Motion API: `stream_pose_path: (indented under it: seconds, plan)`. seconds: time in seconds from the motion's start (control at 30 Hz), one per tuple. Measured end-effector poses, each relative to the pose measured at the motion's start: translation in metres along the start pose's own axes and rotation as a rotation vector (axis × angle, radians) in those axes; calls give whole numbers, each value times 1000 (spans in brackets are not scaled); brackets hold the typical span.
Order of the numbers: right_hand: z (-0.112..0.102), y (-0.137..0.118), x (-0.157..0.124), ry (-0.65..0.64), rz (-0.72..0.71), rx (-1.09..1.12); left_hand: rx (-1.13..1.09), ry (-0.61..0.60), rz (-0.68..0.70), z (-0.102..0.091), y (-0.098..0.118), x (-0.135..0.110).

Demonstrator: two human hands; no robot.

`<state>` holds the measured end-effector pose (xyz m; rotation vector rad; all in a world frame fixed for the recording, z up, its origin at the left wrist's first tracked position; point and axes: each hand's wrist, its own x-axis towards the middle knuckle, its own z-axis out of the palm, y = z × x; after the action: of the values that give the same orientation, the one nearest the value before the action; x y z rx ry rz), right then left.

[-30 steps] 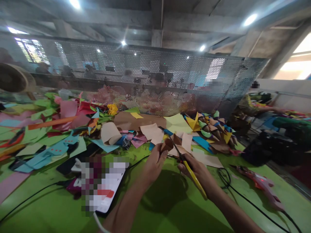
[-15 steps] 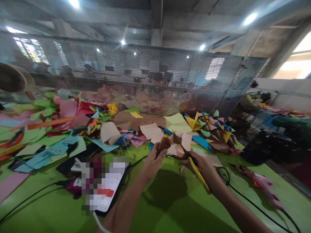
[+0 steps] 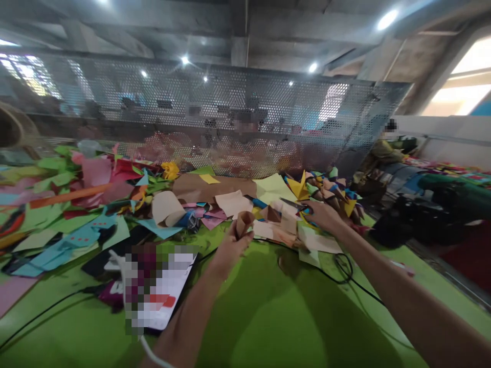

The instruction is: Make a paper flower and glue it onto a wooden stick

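My left hand (image 3: 229, 250) is closed around a small brown paper cone (image 3: 244, 225), its open end turned up. Off to the right, my right hand (image 3: 324, 215) reaches over the paper scraps, fingers closed at the yellow handle of a pair of scissors (image 3: 292, 203). The blades point left, low over the paper. Below them lie cut pieces of tan paper (image 3: 276, 234). Just beyond my right hand is a heap of small folded paper cones (image 3: 333, 189) in brown, green and yellow.
A phone (image 3: 172, 291) with a white cable lies left of my left arm. Coloured paper (image 3: 95, 179) is piled across the left and back. A perforated metal screen (image 3: 230, 107) stands behind the green table (image 3: 268, 317). A black cord (image 3: 360, 283) passes under my right arm.
My right hand has moved forward and right with the scissors, away from the paper cone. The left hand has turned the cone so its opening shows. The view has shifted slightly.
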<state>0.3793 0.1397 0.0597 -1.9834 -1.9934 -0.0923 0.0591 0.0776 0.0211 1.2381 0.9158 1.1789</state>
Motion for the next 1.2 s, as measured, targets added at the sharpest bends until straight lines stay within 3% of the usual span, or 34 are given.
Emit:
stream_pose_path:
  seconds: [0.1,0.2,0.33,0.4,0.5,0.67,0.93,1.2]
  plan:
    - [3,-7,0,26,-14,31,-50,-75,-15,-1,-2,-1]
    - [-5,-32,-9,71,-74,107,-37,-79,-33,2,-2,-2]
    - [-22,-87,-35,29,-298,317,10,-17,-2,7,-1,-2]
    - [-28,-112,-51,2,-429,578,61,-16,-1,8,-1,-3]
    - [-26,-131,-66,-36,-509,712,134,-47,2,7,-1,-5]
    - [-5,-122,-72,-98,-495,723,315,-153,69,6,2,-10]
    - [9,-101,-68,-83,-377,647,1165,-187,133,9,4,-13]
    - [10,-106,-67,-214,-275,657,1337,-191,279,11,1,-14]
